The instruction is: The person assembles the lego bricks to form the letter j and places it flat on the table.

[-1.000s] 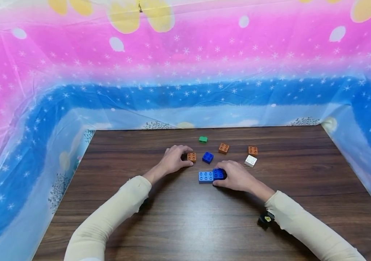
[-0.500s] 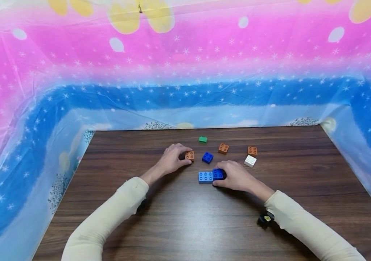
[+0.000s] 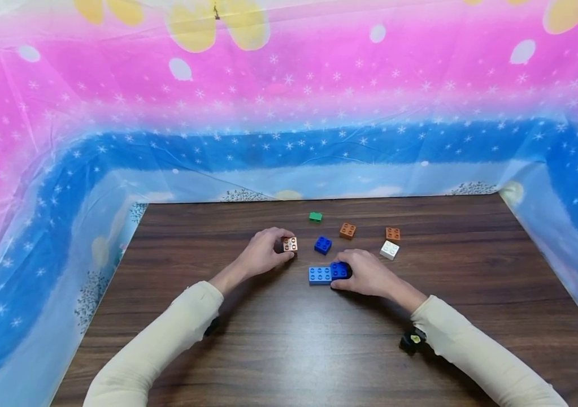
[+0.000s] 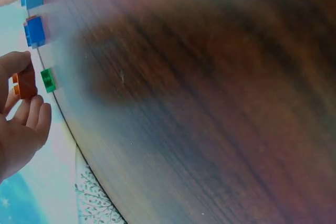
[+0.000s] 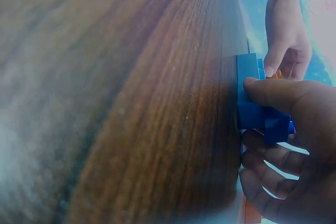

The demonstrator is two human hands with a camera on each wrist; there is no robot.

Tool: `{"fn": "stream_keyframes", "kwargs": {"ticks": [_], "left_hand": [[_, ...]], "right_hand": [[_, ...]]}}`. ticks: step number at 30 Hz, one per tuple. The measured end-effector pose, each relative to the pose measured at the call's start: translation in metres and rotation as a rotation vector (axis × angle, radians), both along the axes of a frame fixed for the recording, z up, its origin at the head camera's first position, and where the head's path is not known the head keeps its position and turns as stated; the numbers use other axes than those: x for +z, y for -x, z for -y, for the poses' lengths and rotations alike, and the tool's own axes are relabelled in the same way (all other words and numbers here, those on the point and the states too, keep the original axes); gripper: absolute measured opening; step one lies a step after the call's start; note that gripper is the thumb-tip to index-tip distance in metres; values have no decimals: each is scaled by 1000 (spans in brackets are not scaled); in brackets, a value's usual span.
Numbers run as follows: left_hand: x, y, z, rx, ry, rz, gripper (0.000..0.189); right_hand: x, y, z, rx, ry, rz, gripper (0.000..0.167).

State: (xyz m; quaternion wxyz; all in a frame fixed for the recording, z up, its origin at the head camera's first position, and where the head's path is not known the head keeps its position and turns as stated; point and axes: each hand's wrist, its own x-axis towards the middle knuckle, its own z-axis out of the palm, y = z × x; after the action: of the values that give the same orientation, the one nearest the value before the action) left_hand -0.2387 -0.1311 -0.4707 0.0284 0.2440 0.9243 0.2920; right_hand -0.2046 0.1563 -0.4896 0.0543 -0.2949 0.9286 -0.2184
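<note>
In the head view my left hand [image 3: 262, 252] pinches an orange toy brick [image 3: 290, 244] between thumb and fingers. The left wrist view also has this orange brick [image 4: 26, 83] at its left edge, held between thumb and fingertips. My right hand [image 3: 367, 272] grips a square dark blue brick [image 3: 339, 270], which is joined to a longer light blue brick [image 3: 319, 275]. In the right wrist view the dark blue brick [image 5: 277, 125] sits higher than the light blue brick [image 5: 249, 95], at its near end. The right thumb touches the light blue brick's side.
Beyond the hands, a loose blue brick [image 3: 322, 245], a green brick [image 3: 315, 217], two orange bricks [image 3: 347, 230] and a white brick [image 3: 389, 250] lie on the wooden table [image 3: 268, 350]. A patterned cloth [image 3: 289, 141] surrounds the back and sides.
My left hand has moved a little to the left, carrying the orange brick away from the loose blue one. The right hand and its joined bricks have stayed in place.
</note>
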Motion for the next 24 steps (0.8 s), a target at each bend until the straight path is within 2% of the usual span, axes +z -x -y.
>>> {"fn": "stream_keyframes", "kwargs": {"ticks": [11, 16, 24], "left_hand": [[6, -21, -8, -59, -42, 21, 47], [6, -29, -12, -104, -40, 11, 49], [4, -35, -17, -119, -35, 7, 46]], "right_hand": [[1, -1, 0, -2, 0, 10, 42], [0, -1, 0, 3, 8, -1, 41], [-2, 0, 0, -7, 12, -6, 41]]}}
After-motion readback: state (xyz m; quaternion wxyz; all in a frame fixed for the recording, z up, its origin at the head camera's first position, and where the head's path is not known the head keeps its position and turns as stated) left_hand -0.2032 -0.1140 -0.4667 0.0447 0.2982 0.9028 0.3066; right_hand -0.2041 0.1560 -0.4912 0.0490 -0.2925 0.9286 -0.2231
